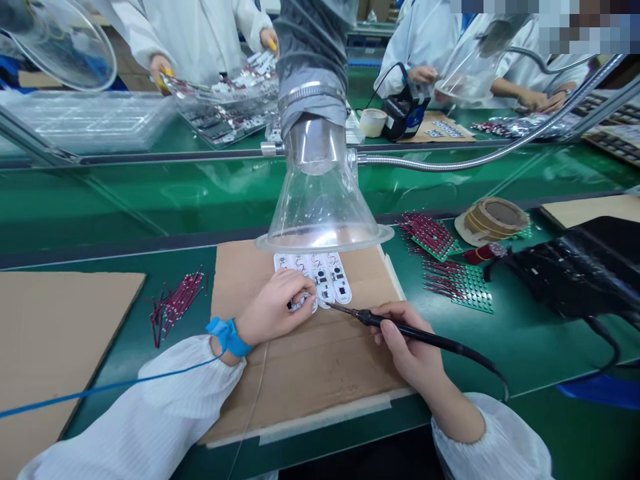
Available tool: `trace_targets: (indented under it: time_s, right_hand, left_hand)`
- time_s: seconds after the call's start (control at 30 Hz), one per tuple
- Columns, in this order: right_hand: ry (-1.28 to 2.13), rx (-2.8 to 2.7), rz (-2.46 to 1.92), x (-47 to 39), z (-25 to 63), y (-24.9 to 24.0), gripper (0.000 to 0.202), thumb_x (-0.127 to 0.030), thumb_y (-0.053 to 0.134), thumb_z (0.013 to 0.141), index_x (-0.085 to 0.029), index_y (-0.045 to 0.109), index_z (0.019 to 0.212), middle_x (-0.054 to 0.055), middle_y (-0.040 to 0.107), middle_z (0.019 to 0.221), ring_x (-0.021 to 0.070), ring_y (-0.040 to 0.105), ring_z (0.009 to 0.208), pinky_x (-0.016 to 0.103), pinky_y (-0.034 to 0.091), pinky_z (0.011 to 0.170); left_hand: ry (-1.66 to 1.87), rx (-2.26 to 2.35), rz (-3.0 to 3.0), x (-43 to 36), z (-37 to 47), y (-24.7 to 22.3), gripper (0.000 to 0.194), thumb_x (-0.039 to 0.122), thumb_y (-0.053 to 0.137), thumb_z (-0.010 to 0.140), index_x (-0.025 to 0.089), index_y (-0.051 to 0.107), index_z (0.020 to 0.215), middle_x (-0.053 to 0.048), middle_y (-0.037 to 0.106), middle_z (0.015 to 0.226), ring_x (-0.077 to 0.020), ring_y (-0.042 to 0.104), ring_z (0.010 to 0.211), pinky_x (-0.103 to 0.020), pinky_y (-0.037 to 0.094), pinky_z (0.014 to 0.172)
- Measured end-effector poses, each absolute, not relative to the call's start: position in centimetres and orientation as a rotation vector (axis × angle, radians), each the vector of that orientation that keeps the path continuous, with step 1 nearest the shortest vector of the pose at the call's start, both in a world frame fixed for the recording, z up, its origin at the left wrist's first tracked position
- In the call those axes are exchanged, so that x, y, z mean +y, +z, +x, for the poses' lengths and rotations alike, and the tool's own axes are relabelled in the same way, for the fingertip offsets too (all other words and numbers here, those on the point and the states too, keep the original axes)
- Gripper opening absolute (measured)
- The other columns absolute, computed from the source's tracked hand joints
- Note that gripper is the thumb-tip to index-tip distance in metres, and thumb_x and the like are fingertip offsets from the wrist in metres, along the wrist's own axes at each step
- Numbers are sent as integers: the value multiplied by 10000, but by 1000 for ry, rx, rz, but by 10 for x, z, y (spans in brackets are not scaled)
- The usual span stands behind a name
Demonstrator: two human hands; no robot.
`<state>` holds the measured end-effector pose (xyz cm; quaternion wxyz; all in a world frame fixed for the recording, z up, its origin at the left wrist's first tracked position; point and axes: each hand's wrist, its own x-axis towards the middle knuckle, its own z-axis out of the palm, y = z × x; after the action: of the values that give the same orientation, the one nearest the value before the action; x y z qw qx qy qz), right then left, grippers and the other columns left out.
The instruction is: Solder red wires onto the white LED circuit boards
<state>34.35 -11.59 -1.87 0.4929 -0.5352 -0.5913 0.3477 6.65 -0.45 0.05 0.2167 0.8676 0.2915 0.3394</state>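
A panel of white circuit boards (343, 283), elongated with rounded ends and dark components, lies on a brown cardboard sheet (320, 373). My left hand (280, 300), with a blue wrist strap (229, 336), rests over the panel's left part, thumb and forefinger pinched together. A thin strand of solder wire (261, 377) runs from the lower edge of view up under this hand; its end is hidden by the fingers. In my right hand (407, 340) is a black soldering iron (367, 317), gripped like a pen, its tip at the panel's lower edge near my left fingertips.
A clear fume hood (325, 207) hangs just above the panel. Dark red wires (180, 300) lie left; green boards with red wires (470, 288), a tape roll (493, 220) and a black device (575, 267) stand right. Co-workers' hands (543, 100) are beyond the green barrier.
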Motion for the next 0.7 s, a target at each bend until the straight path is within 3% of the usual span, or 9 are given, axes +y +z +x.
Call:
trace_targets:
  time_s: [0.4,0.7]
  right_hand:
    - [833,-1444,-1300,-113,340,-16,237,-498,663,1095,-277,751,1091,10,767,801,153,688,596,273,584,589]
    - [829,-1434,-1273,-113,341,-19,210,-465,655,1106,-268,730,1100,8,756,815,149,691,627,255,582,595]
  left_hand:
    - [923,826,2437,-5,66,1,120,145,574,1009,211,602,913,47,498,716,-153,540,697,-300,460,749]
    - [1127,923,2182,-6,60,0,147,127,546,1041,201,672,1055,-8,679,881,-116,572,661,-229,455,605]
